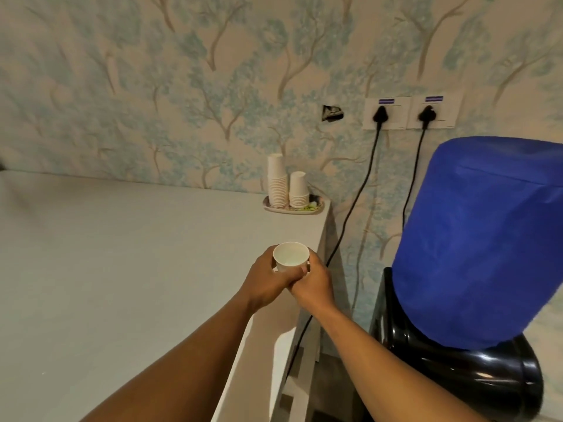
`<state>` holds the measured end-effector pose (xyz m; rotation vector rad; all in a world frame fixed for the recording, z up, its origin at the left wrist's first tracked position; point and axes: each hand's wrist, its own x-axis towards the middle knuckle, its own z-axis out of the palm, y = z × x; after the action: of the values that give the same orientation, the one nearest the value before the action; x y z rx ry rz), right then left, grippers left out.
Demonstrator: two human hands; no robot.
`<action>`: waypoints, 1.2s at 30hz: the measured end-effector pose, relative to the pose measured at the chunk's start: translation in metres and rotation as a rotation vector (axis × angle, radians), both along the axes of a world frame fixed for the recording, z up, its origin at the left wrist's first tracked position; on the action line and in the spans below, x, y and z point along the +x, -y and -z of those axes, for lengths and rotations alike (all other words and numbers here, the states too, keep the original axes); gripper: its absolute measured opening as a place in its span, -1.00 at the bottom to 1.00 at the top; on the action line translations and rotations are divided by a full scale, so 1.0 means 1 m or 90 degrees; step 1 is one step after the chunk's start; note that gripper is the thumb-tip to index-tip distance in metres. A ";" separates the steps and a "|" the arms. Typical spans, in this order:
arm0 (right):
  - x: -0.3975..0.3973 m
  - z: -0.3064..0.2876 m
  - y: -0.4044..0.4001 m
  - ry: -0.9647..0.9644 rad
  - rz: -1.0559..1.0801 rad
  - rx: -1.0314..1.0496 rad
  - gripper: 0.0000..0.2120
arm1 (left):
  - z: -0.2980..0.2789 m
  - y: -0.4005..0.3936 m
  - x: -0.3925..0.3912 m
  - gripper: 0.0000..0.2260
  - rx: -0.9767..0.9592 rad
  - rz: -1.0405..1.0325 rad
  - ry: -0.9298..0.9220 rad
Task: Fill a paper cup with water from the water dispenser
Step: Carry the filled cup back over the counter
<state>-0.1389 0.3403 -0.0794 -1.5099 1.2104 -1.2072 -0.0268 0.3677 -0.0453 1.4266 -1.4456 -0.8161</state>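
Blue cloth covers the bottle of the water dispenser (pixel 475 245) at the right. Left of it, over the white counter's (pixel 122 269) edge, an upright paper cup (pixel 291 255) is clasped between left hand (pixel 268 281) and right hand (pixel 313 283), fingers curled closed around it.

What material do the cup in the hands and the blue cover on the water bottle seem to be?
Cup: likely thin paper, matte white, with a rolled rim. Blue cover: seemingly soft non-woven fabric, matte, with creases and a seam line.
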 end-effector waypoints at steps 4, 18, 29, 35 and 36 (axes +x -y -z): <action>0.027 -0.003 -0.004 -0.005 -0.031 0.009 -0.44 | 0.000 -0.008 0.025 -0.53 -0.013 -0.058 -0.022; 0.095 0.013 -0.021 -0.001 -0.117 0.067 -0.40 | 0.015 -0.038 0.090 -0.54 0.003 -0.161 -0.026; 0.107 0.026 -0.027 -0.077 -0.104 0.069 -0.43 | 0.034 -0.044 0.106 -0.50 0.006 -0.184 -0.013; 0.105 0.029 -0.029 -0.078 -0.117 0.068 -0.42 | 0.038 -0.044 0.108 -0.45 0.009 -0.169 -0.020; 0.104 0.027 -0.030 -0.077 -0.125 0.071 -0.42 | 0.036 -0.046 0.109 -0.42 0.017 -0.162 -0.013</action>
<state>-0.0349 0.3703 -0.1064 -1.5954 1.1571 -0.9168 0.0817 0.4136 -0.0818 1.5794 -1.2110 -0.6887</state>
